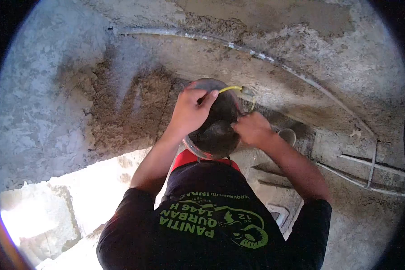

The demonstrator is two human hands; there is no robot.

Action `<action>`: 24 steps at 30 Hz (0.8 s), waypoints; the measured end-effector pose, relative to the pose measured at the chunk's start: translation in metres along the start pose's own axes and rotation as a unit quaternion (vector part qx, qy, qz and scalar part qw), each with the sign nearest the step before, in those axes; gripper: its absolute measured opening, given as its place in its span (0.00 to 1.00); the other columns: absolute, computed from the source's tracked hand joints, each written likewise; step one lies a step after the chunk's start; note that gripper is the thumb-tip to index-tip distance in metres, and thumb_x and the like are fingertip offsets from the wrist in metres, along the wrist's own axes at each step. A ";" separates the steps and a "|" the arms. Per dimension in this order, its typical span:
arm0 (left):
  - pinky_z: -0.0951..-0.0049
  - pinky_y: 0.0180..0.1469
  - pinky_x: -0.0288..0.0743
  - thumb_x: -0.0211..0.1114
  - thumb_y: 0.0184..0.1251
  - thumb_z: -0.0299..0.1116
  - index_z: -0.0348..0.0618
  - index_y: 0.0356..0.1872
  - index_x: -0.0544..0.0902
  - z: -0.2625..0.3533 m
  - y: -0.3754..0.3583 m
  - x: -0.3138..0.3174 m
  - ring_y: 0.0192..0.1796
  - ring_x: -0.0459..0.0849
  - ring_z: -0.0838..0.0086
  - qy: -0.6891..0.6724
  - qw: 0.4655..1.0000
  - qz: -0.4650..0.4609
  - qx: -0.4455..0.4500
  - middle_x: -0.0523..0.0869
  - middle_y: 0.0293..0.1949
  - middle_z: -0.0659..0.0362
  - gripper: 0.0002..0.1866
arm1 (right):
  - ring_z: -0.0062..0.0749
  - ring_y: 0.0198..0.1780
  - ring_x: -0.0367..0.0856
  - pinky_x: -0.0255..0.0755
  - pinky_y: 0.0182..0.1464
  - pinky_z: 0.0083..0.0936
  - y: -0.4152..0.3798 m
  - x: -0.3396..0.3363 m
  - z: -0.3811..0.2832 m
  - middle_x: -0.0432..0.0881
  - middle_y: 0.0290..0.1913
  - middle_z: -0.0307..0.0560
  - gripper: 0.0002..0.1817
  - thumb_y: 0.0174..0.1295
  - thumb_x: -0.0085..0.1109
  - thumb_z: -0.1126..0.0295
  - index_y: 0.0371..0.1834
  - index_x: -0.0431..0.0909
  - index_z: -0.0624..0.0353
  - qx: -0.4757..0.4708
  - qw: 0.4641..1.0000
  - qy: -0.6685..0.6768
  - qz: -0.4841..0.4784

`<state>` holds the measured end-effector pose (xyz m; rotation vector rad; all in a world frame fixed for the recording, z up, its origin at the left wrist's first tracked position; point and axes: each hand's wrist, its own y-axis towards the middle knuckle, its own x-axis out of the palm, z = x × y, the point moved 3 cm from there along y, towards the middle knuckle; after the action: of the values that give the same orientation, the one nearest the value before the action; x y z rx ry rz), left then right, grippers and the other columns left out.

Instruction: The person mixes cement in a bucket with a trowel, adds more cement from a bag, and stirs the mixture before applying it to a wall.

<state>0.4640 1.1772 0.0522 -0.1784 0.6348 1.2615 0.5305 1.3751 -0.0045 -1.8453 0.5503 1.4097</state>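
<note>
My left hand (pixel 191 109) is closed, with thumb and finger pinched on one end of a thin yellow cord (pixel 229 88). From there the cord runs right to a small greyish lump (pixel 246 91), then bends down toward my right hand (pixel 253 128). My right hand is closed by the right side of a dark round bucket (pixel 217 135), and its fingertips are partly hidden; the cord seems to end in its grip. The bucket stands against my front, between both forearms, its inside dark and its rim reddish and pale. Part of it lies behind my left hand.
Rough cement surface (pixel 126 99) with damp brown patches spreads ahead and left. A long pale pipe (pixel 265 57) curves across the cement to the right, near thin rods (pixel 364 180). A pale round cup-like thing (pixel 287 136) sits beside my right forearm. Bright light falls at lower left.
</note>
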 end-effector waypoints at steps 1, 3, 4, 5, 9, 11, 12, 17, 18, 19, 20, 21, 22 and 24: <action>0.68 0.26 0.60 0.66 0.76 0.37 0.33 0.21 0.68 -0.009 0.005 0.004 0.25 0.58 0.81 -0.004 1.000 0.008 0.018 0.59 0.17 0.58 0.25 | 0.45 0.41 0.90 0.82 0.43 0.45 -0.002 0.001 0.001 0.88 0.34 0.47 0.10 0.54 0.63 0.65 0.38 0.87 0.51 -0.008 0.999 0.042 0.021; 0.68 0.27 0.62 0.66 0.76 0.38 0.33 0.21 0.69 -0.011 0.008 0.009 0.24 0.58 0.80 -0.004 0.999 0.011 0.033 0.59 0.18 0.57 0.25 | 0.45 0.42 0.89 0.81 0.43 0.45 -0.003 0.003 0.000 0.87 0.35 0.47 0.11 0.53 0.64 0.64 0.40 0.86 0.49 0.001 0.998 0.067 -0.008; 0.68 0.28 0.64 0.66 0.76 0.38 0.33 0.21 0.69 -0.005 0.011 0.009 0.24 0.58 0.80 0.007 0.999 -0.016 -0.029 0.59 0.17 0.57 0.25 | 0.46 0.43 0.89 0.81 0.43 0.46 -0.005 0.001 -0.003 0.87 0.35 0.47 0.12 0.52 0.65 0.63 0.41 0.86 0.47 0.012 0.995 0.086 -0.038; 0.68 0.30 0.66 0.66 0.76 0.38 0.32 0.21 0.69 -0.004 0.011 0.011 0.24 0.58 0.79 0.019 0.995 -0.041 -0.090 0.59 0.17 0.56 0.25 | 0.46 0.43 0.89 0.81 0.43 0.46 -0.005 -0.004 -0.005 0.87 0.35 0.47 0.12 0.52 0.65 0.63 0.41 0.86 0.47 0.012 0.995 0.093 -0.038; 0.68 0.32 0.66 0.67 0.76 0.38 0.32 0.21 0.70 -0.012 0.011 0.017 0.24 0.58 0.79 0.009 0.993 -0.075 -0.094 0.59 0.17 0.55 0.25 | 0.46 0.44 0.88 0.79 0.41 0.47 -0.015 -0.011 -0.009 0.87 0.34 0.47 0.13 0.53 0.67 0.61 0.43 0.86 0.45 0.030 0.985 0.169 -0.028; 0.68 0.33 0.67 0.67 0.76 0.38 0.32 0.22 0.70 -0.015 0.007 0.012 0.24 0.59 0.79 0.017 0.995 -0.095 -0.039 0.59 0.16 0.55 0.25 | 0.47 0.44 0.88 0.78 0.40 0.47 -0.025 -0.008 -0.005 0.86 0.33 0.48 0.13 0.54 0.67 0.60 0.44 0.86 0.44 0.033 0.983 0.181 -0.001; 0.68 0.33 0.67 0.67 0.76 0.38 0.32 0.22 0.70 -0.014 0.005 0.009 0.24 0.59 0.79 0.016 0.995 -0.097 -0.036 0.59 0.16 0.55 0.25 | 0.48 0.44 0.88 0.77 0.41 0.48 -0.030 -0.003 -0.001 0.87 0.34 0.47 0.15 0.54 0.69 0.60 0.46 0.87 0.43 0.048 0.980 0.194 0.001; 0.69 0.29 0.67 0.66 0.77 0.39 0.33 0.19 0.69 -0.035 -0.014 -0.004 0.22 0.60 0.80 -0.017 0.995 -0.082 0.045 0.61 0.14 0.60 0.27 | 0.48 0.51 0.86 0.79 0.48 0.50 -0.074 0.005 0.013 0.88 0.47 0.48 0.22 0.51 0.74 0.59 0.51 0.85 0.43 0.153 0.935 0.321 0.013; 0.69 0.29 0.67 0.66 0.77 0.39 0.33 0.19 0.69 -0.032 -0.013 -0.008 0.22 0.60 0.80 -0.021 0.995 -0.074 0.061 0.61 0.14 0.60 0.27 | 0.49 0.50 0.87 0.79 0.48 0.49 -0.085 -0.002 0.012 0.87 0.49 0.47 0.22 0.51 0.74 0.60 0.51 0.85 0.43 0.175 0.933 0.309 0.062; 0.71 0.26 0.64 0.65 0.78 0.39 0.36 0.18 0.69 -0.032 -0.017 -0.014 0.21 0.61 0.82 -0.071 0.996 -0.053 0.010 0.63 0.14 0.63 0.27 | 0.49 0.49 0.87 0.80 0.48 0.49 -0.095 -0.008 0.010 0.87 0.51 0.46 0.22 0.51 0.74 0.61 0.51 0.84 0.44 0.195 0.928 0.297 0.111; 0.73 0.23 0.61 0.64 0.79 0.40 0.40 0.16 0.70 -0.033 -0.022 -0.020 0.19 0.62 0.84 -0.122 0.991 -0.034 -0.042 0.65 0.14 0.67 0.27 | 0.49 0.49 0.87 0.80 0.48 0.49 -0.104 -0.012 0.008 0.87 0.51 0.46 0.22 0.51 0.74 0.61 0.51 0.84 0.44 0.199 0.930 0.284 0.120; 0.75 0.21 0.58 0.63 0.79 0.40 0.44 0.16 0.70 -0.044 -0.027 -0.022 0.18 0.62 0.84 -0.153 0.985 -0.022 -0.079 0.66 0.14 0.69 0.27 | 0.50 0.49 0.87 0.80 0.47 0.48 -0.113 -0.016 0.008 0.87 0.51 0.47 0.22 0.51 0.74 0.62 0.51 0.83 0.43 0.244 0.929 0.245 0.129; 0.76 0.19 0.55 0.63 0.80 0.41 0.48 0.16 0.70 -0.053 -0.028 -0.025 0.17 0.63 0.85 -0.186 0.976 -0.011 -0.110 0.68 0.15 0.71 0.26 | 0.50 0.48 0.87 0.80 0.47 0.47 -0.122 -0.022 0.010 0.87 0.52 0.47 0.22 0.50 0.74 0.63 0.51 0.83 0.43 0.290 0.924 0.202 0.144; 0.76 0.18 0.54 0.62 0.80 0.41 0.50 0.17 0.69 -0.048 -0.028 -0.032 0.15 0.62 0.84 -0.233 0.960 0.031 -0.153 0.67 0.15 0.71 0.26 | 0.49 0.49 0.87 0.79 0.49 0.47 -0.144 -0.023 0.017 0.87 0.51 0.46 0.23 0.50 0.74 0.64 0.52 0.83 0.44 0.255 0.933 0.140 0.210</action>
<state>0.4684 1.1195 0.0238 -0.1096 0.0366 1.3974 0.6155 1.4774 0.0579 -1.5527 1.3850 1.1089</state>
